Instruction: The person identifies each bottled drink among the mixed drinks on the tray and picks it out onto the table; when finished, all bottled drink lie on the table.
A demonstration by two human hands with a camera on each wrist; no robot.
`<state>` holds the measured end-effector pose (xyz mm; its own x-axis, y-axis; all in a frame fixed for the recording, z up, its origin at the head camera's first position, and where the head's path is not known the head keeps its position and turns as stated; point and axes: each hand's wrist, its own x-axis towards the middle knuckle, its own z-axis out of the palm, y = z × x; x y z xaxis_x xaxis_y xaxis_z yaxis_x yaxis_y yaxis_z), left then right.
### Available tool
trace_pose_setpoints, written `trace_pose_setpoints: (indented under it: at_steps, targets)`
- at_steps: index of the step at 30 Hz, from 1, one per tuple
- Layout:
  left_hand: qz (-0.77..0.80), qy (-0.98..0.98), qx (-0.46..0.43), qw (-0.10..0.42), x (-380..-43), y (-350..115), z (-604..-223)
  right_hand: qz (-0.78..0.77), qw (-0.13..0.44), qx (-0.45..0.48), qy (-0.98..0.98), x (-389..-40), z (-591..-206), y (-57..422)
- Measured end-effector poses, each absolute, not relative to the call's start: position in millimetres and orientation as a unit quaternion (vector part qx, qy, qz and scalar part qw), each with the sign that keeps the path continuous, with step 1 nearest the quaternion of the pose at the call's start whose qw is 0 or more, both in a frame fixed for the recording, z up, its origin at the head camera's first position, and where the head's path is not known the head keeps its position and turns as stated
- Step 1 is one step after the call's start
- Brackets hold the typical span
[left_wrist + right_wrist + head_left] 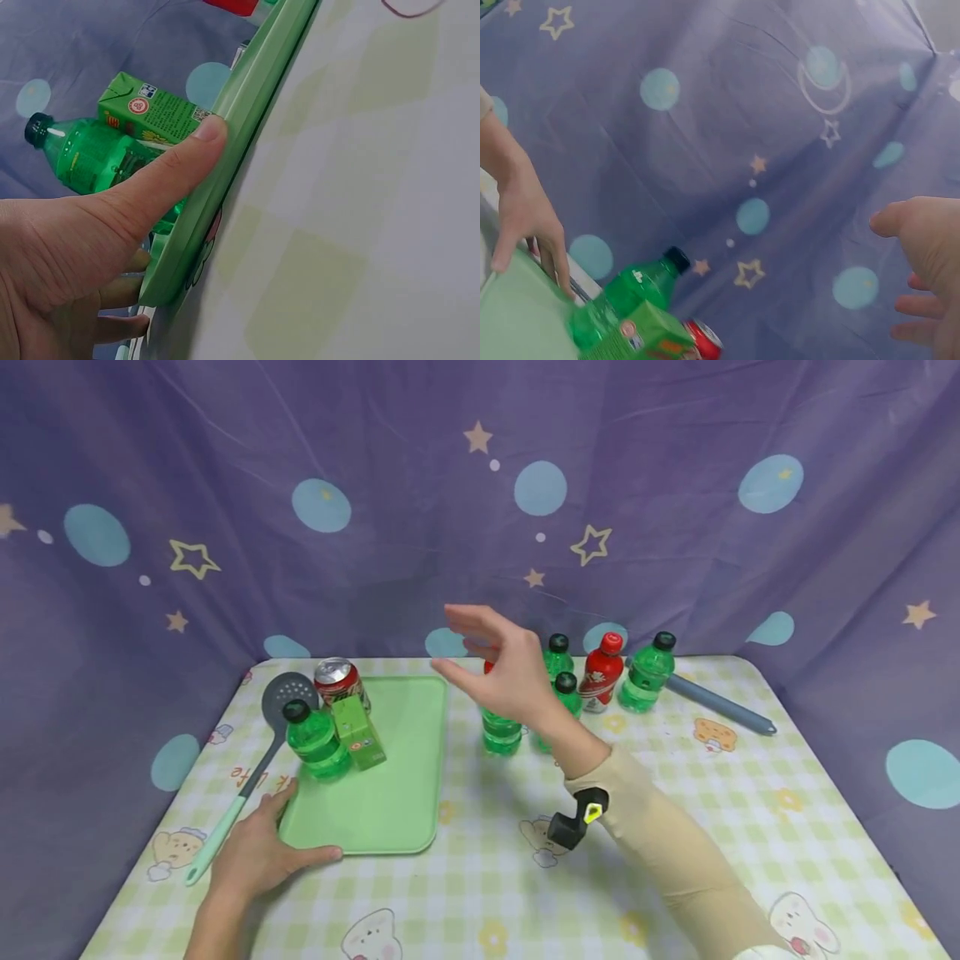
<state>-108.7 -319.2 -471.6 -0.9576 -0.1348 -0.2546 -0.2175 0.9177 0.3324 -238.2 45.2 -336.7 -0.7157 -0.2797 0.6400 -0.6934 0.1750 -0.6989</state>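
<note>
My left hand holds the near left corner of a light green tray, thumb along the near rim and fingers at the left side. In the left wrist view that thumb lies against the rim. On the tray stand a green soda bottle with a black cap, a green drink carton and a red soda can. My right hand hangs in the air right of the tray, fingers and thumb apart with nothing between them. Behind it, partly hidden, are several green bottles.
Farther right stand a red bottle and another green bottle, with a grey-blue rod lying beside them. A skimmer with a mint handle lies left of the tray. A purple curtain hangs behind the checked tablecloth.
</note>
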Motion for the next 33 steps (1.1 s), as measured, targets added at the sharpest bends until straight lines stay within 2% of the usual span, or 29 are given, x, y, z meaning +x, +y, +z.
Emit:
trace_pose_setpoints:
  at_steps: [9, 19, 25, 33]
  targets:
    - [0.181, 0.973, -0.095, 0.112, -107, -317, -472, 0.522, 0.131, 0.368, -0.758, -236, -324, -8]
    - [0.177, 0.972, -0.098, 0.122, -109, -318, -472, 0.448, 0.077, 0.416, -0.788, -238, -331, -61]
    - [0.179, 0.972, -0.096, 0.121, -108, -319, -471, 0.4, 0.071, 0.427, -0.808, -240, -341, -84]
    - [0.181, 0.968, -0.095, 0.143, -114, -318, -471, 0.336, 0.048, 0.434, -0.834, -236, -357, -110]
